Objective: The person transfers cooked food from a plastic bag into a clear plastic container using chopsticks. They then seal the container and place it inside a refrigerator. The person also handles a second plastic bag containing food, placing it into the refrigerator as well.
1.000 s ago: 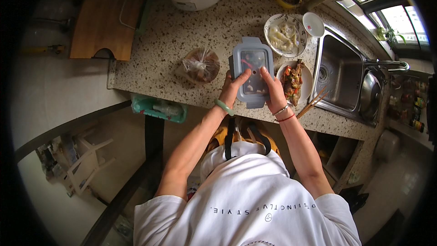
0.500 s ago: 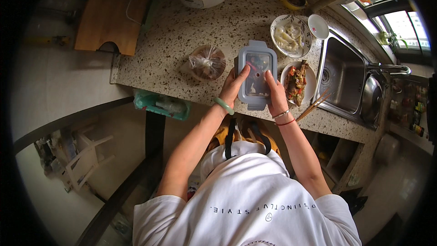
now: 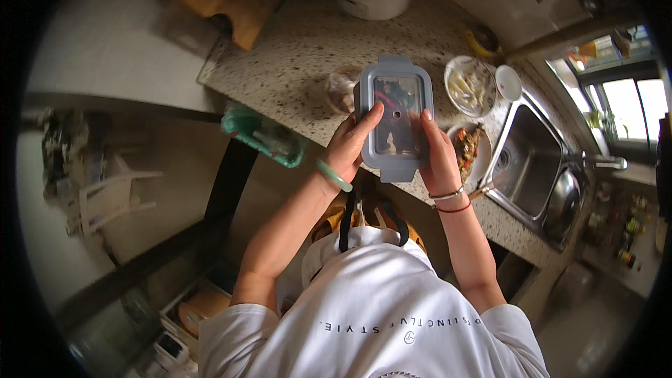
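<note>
The left hand (image 3: 348, 144) had its grip closed on a grey-lidded container (image 3: 397, 122) (likely stiff and slick, best taken by its long sides) over the bench's near edge; the right hand (image 3: 441, 164) clasped the opposite side.

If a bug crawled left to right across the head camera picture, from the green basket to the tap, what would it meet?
Green basket → left hand → box → right hand → sink → tap.

Downward head-mounted fisheye view
</note>
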`<state>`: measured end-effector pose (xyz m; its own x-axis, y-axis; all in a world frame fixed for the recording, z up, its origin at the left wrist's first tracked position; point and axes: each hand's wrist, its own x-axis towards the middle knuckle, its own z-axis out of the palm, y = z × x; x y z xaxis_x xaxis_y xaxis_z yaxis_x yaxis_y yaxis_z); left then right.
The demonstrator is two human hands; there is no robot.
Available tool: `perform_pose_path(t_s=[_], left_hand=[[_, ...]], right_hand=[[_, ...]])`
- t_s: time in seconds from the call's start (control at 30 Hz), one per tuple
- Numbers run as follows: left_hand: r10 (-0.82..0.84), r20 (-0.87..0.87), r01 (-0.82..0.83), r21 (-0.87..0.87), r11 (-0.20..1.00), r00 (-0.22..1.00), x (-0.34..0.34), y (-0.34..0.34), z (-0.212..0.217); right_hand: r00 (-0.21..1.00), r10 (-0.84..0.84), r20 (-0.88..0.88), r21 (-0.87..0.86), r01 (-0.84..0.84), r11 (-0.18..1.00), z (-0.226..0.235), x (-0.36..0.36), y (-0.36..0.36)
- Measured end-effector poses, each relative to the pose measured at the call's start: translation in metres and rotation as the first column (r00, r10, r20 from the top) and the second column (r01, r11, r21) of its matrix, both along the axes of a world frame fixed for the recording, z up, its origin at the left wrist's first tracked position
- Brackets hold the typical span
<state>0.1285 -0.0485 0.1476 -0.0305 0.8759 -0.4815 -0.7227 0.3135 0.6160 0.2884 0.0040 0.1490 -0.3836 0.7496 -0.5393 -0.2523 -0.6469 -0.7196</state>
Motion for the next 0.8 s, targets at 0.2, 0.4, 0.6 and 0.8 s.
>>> perform_pose_path(t_s=[0.2, 0.4, 0.6, 0.8], left_hand=[[0.197, 0.002, -0.197, 0.053, 0.979, 0.98, -0.04, -0.066, 0.031], [0.442, -0.029, -0.441, 0.029, 0.897, 0.897, -0.087, -0.137, 0.052], [0.674, 0.04, -0.674, 0.106, 0.732, 0.738, -0.167, -0.214, 0.049], [0.779, 0.071, -0.778, 0.162, 0.607, 0.623, -0.272, -0.301, 0.056]], right_hand=[[0.956, 0.27, -0.112, 0.034, -0.268, 0.963, 0.036, -0.049, -0.027], [0.873, 0.473, -0.117, -0.009, -0.477, 0.879, 0.052, -0.124, -0.065], [0.68, 0.728, -0.086, 0.416, -0.64, 0.647, 0.05, -0.233, -0.121], [0.432, 0.901, -0.032, 0.668, -0.661, 0.341, 0.067, -0.353, -0.198]])
